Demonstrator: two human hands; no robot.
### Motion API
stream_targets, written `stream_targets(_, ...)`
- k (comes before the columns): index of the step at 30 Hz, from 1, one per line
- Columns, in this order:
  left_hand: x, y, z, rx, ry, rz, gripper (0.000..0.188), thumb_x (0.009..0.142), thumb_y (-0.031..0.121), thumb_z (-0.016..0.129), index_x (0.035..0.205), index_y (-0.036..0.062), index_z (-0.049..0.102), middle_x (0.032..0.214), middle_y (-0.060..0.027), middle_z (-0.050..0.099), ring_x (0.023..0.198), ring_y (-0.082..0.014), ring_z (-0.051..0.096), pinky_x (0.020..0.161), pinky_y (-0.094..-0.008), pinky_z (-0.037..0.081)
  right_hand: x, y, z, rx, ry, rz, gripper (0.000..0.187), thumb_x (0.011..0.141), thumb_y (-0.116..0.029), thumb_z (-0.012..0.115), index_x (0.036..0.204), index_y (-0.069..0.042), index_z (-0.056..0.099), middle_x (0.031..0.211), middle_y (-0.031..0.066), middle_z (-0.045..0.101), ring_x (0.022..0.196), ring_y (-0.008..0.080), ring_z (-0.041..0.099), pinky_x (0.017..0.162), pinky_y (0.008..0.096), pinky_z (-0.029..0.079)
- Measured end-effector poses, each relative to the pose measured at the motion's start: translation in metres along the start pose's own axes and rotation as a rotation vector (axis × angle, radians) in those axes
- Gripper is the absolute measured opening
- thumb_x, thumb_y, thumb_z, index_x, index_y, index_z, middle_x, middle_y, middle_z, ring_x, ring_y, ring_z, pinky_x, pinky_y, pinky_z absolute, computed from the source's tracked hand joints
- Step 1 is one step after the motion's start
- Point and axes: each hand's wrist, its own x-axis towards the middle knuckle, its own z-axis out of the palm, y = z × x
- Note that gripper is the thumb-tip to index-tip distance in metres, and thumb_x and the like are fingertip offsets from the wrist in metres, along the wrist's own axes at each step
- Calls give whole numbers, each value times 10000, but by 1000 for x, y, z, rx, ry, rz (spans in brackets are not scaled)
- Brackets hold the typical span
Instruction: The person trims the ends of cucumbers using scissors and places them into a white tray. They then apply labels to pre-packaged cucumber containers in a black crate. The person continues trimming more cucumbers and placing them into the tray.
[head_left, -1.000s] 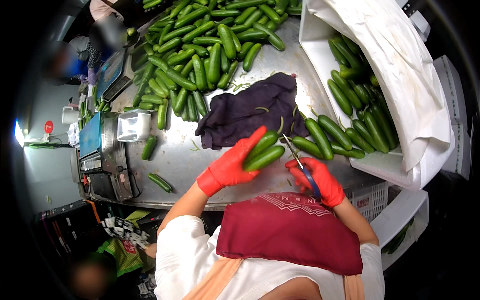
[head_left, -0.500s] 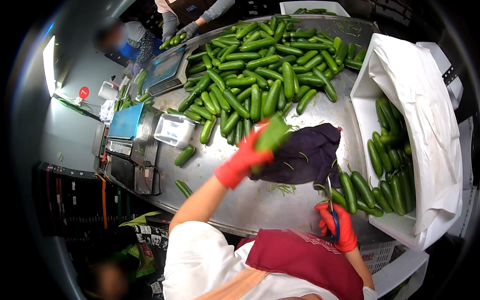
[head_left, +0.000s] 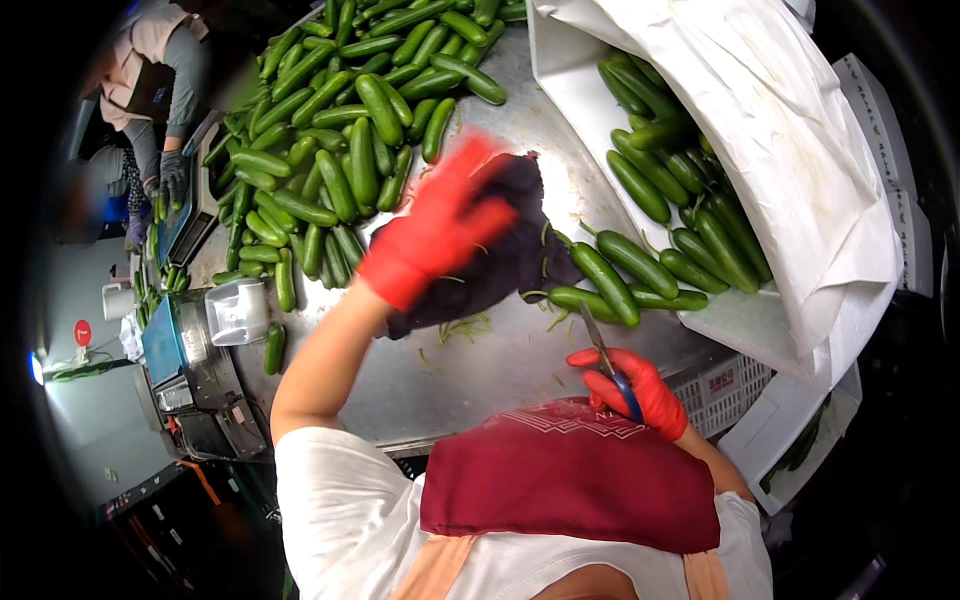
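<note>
My left hand (head_left: 430, 230), in a red glove and smeared by motion, is over a dark cloth (head_left: 470, 285). Its fingers are apart, with no cucumber visible in them. Scissors (head_left: 598, 345) with blue handles are gripped in my red-gloved right hand (head_left: 640, 390), blades pointing up and away from me. Just beyond their tips lie a few loose cucumbers (head_left: 607, 283) with thin stems, at the mouth of a tipped white foam box (head_left: 760, 325). More cucumbers (head_left: 735, 235) are inside that box. Across the table spreads a big heap of cucumbers (head_left: 340, 180).
The metal table (head_left: 390, 390) carries bits of cut stem (head_left: 462, 328) by the cloth. At left stand a clear plastic tub (head_left: 237, 310) and scales (head_left: 165, 350). White sheeting (head_left: 740, 90) drapes the foam box. A co-worker's gloved hand (head_left: 173, 178) is at the far left.
The view has turned to the right. My left hand, which held a green cucumber, now shows none. My right hand still grips the scissors.
</note>
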Motion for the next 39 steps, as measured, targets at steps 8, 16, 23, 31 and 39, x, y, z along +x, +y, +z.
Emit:
stream_targets(8,-9,44,137,179,-297,416,804,614,266,805,1320,81,467,1133,-163,571,1071,-370,554,905,-471,453,-29,4,-2,-12,84,-2,254,915,-108,631,1167,-79,631,776,0,606,658,53,561,637,229,478)
stream_targets(16,-17,62,107,-31,-214,33,642,664,257,764,1211,23,522,950,-187,629,876,-377,613,738,-439,493,-45,17,-8,-5,127,16,252,910,-113,636,1162,-98,638,770,1,589,648,47,548,625,223,464)
stream_targets(23,-60,59,93,-656,-44,-349,893,668,318,807,1379,6,366,1187,-187,560,1088,-281,571,928,-366,452,-31,18,2,113,144,-24,337,900,-85,626,1231,-48,577,788,10,583,678,64,548,645,232,467)
stream_targets(31,-85,85,113,-962,133,-643,840,738,227,774,1414,8,326,1300,-94,494,1135,-173,505,965,-329,427,37,27,24,103,230,-415,381,877,-33,646,1241,-39,532,936,21,614,843,90,583,760,244,476)
stream_targets(39,-100,109,153,-1098,254,-726,538,1000,395,466,1418,69,382,1288,-74,521,1107,-145,515,896,-269,439,34,45,25,-122,336,-430,529,843,-195,735,1269,-1,490,1029,74,624,884,131,597,786,257,486)
